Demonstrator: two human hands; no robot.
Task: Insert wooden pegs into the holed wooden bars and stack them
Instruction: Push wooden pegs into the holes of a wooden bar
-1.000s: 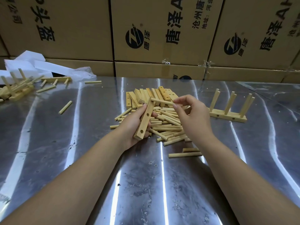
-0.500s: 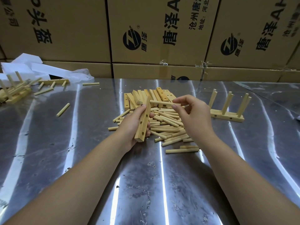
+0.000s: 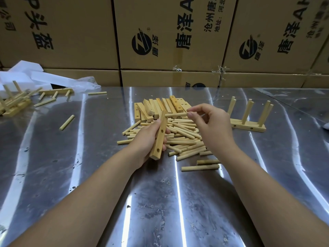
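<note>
pale holed bar, round peg

Looks like a small workshop or packing/storage room tbh: printed cardboard cartons stacked as a wall behind a scuffed sheet-metal table, w/ a loose heap of wooden pegs and drilled bars on it.

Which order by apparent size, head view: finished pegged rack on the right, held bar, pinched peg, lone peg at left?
1. pegged rack
2. held bar, though it is nearer the camera
3. pinched peg and lone peg: they look alike, and fingers hide part of the pinched one, so unranked.
</note>
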